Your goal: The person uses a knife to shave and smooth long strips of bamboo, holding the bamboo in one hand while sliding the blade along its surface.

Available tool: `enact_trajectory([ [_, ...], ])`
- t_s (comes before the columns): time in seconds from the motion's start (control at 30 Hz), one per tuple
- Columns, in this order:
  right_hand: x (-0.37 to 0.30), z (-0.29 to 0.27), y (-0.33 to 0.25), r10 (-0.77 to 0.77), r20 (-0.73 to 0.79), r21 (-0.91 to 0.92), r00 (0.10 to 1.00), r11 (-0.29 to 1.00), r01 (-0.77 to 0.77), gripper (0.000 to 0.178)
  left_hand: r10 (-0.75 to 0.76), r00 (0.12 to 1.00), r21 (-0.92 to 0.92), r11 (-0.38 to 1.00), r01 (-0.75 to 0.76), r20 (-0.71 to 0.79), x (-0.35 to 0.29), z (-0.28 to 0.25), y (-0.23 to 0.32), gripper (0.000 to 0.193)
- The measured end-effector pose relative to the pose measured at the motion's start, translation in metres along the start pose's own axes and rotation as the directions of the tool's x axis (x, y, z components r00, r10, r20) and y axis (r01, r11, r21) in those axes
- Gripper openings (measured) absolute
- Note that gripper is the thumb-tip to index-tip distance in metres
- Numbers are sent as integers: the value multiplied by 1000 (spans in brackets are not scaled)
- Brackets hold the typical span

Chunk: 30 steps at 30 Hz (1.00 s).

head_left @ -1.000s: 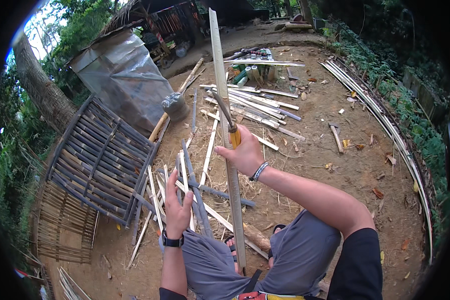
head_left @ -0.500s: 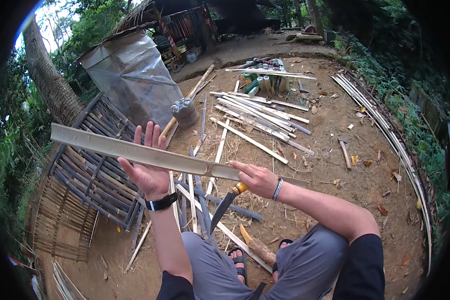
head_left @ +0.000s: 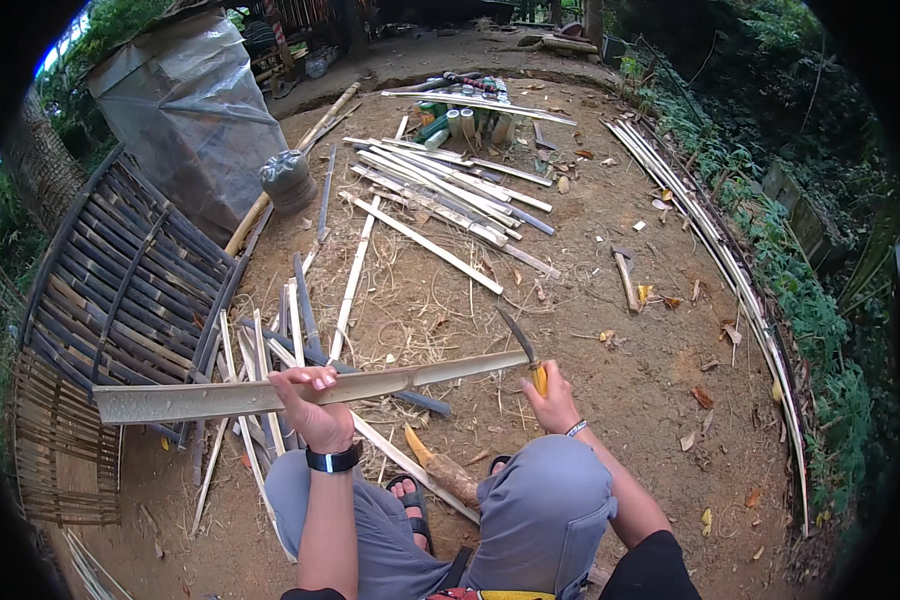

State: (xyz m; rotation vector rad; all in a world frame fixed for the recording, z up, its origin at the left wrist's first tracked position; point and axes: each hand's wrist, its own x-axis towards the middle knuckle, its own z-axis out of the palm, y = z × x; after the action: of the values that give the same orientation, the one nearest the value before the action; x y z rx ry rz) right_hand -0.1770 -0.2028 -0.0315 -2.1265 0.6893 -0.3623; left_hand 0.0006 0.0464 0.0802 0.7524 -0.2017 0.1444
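Note:
A long split bamboo strip (head_left: 190, 403), pale and hollowed on its inner face, lies across in front of me above my knees. My left hand (head_left: 315, 412) grips it left of its middle, palm up with the fingertips curled over its upper edge. In my right hand (head_left: 554, 398) is a knife (head_left: 517, 333) with a dark curved blade and a yellow handle. The blade points up and away, beside the strip's right end; whether it touches the bamboo I cannot tell.
A pointed wooden stake (head_left: 445, 468) lies by my feet. Split bamboo strips (head_left: 435, 185) are piled ahead on the dirt, and a hammer (head_left: 626, 280) rests to the right. Dark bamboo slats (head_left: 120, 270) stand at left; long poles (head_left: 715, 245) line the right edge.
My left hand has gone from spread fingers under the strip to gripping it. The right hand has left the strip and swung the knife blade up to its right end. The strip sits lower.

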Motion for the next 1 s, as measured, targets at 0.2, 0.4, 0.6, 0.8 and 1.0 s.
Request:
enact_trajectory([
  [0.2,-20,23,-19,-132,310,180,942,981,78,36,30,982,31,999,-36,184,-4,8,-8,43],
  [0.4,-5,77,-29,-151,255,84,955,987,133,29,49,982,28,998,-56,183,-3,12,-11,44],
  [0.6,23,88,24,141,216,-96,966,988,-123,31,27,995,44,999,-31,94,6,-2,-10,46],
  [0.8,46,81,62,86,183,-194,979,980,-50,32,0,992,41,999,-5,124,12,-1,-16,48],
  [1.0,25,95,9,68,296,-152,953,988,-24,32,-2,989,39,999,-4,149,17,-11,-7,49],
])
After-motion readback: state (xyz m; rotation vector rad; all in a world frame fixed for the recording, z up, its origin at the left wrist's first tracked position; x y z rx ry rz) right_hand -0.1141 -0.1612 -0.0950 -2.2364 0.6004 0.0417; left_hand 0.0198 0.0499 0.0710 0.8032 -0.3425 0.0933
